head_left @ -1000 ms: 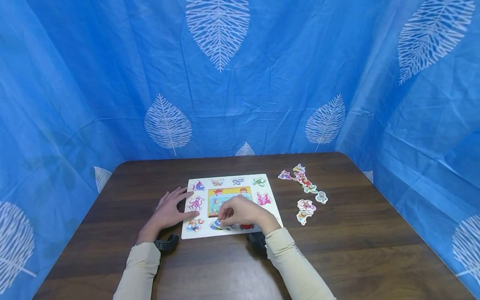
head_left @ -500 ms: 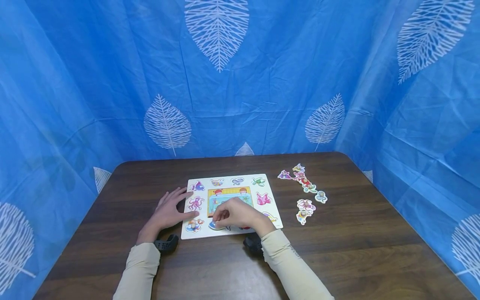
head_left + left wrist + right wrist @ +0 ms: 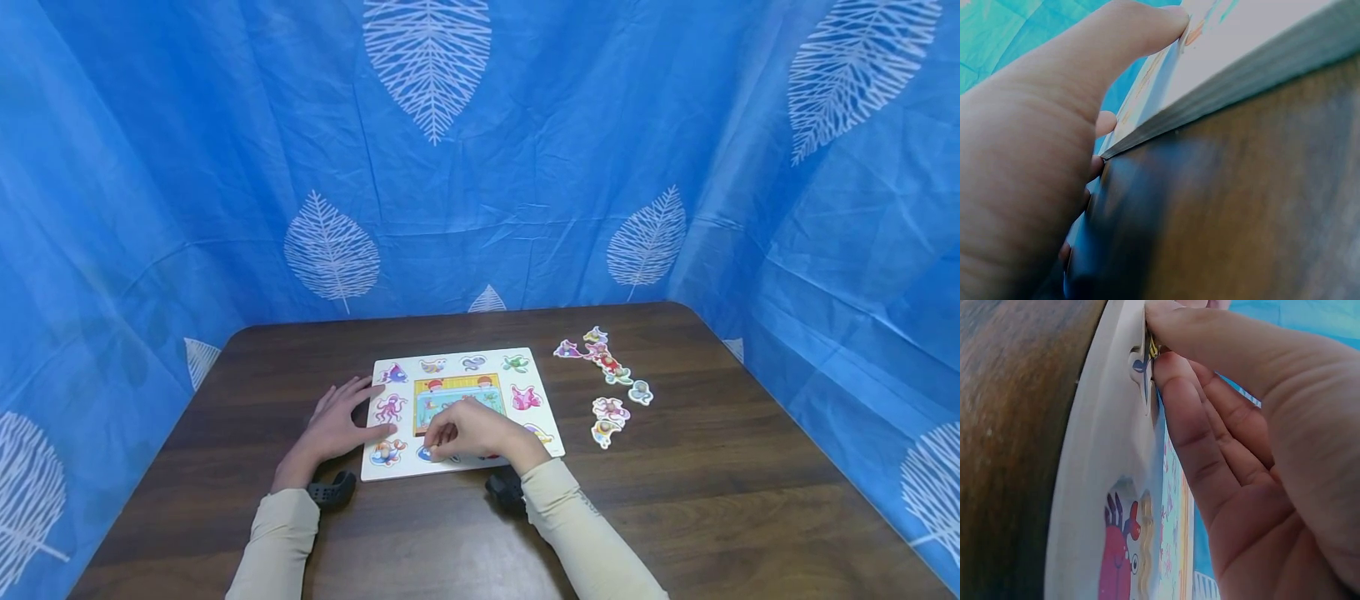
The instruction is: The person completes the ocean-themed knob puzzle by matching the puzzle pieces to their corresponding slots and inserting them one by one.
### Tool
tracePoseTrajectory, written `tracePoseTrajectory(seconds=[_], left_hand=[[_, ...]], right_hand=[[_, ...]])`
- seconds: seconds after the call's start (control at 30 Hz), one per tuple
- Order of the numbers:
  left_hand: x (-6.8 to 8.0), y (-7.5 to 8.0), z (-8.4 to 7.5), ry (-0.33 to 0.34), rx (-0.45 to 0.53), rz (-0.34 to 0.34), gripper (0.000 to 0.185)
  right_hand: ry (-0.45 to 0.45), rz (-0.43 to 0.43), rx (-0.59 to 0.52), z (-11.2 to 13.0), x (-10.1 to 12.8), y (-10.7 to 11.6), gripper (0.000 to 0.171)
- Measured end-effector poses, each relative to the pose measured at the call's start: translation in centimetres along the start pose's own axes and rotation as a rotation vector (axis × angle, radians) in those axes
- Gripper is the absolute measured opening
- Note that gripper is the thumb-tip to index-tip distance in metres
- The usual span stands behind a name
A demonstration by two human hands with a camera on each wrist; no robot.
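A white puzzle board (image 3: 532, 372) with sea-animal pieces lies on the dark wooden table (image 3: 675, 500). My right hand (image 3: 468, 433) is curled over the board's front edge and pinches a small blue puzzle piece (image 3: 426, 453) by its knob; in the right wrist view the blue piece (image 3: 1140, 369) stands a little off the board (image 3: 1094, 487) between thumb and fingers. My left hand (image 3: 337, 421) lies flat with straight fingers against the board's left edge, its thumb on the board edge (image 3: 1241, 69) in the left wrist view.
Several loose animal pieces (image 3: 611, 379) lie on the table to the right of the board. A red crab piece (image 3: 1119, 556) sits in the board near my right hand. Blue leaf-print curtains (image 3: 480, 167) enclose the table on three sides.
My right hand has shifted slightly left along the board's front edge with the blue piece under its fingers. The left hand has stayed in place.
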State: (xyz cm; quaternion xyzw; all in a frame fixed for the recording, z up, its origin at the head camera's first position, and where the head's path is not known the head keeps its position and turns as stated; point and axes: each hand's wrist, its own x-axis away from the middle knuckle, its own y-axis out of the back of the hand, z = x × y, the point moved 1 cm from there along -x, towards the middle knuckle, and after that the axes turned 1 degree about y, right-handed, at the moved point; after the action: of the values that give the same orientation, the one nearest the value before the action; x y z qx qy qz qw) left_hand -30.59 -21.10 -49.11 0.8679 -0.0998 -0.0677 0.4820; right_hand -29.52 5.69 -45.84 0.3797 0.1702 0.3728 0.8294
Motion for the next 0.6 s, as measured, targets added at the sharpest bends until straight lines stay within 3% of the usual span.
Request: tracePoseTrajectory(seconds=[0.6], left_hand=[[0.1, 0.0, -0.1, -0.01, -0.003, -0.005, 0.091]], right_hand=[[-0.076, -0.091, 0.017, -1.2, 1.6, 3.1, 0.014]])
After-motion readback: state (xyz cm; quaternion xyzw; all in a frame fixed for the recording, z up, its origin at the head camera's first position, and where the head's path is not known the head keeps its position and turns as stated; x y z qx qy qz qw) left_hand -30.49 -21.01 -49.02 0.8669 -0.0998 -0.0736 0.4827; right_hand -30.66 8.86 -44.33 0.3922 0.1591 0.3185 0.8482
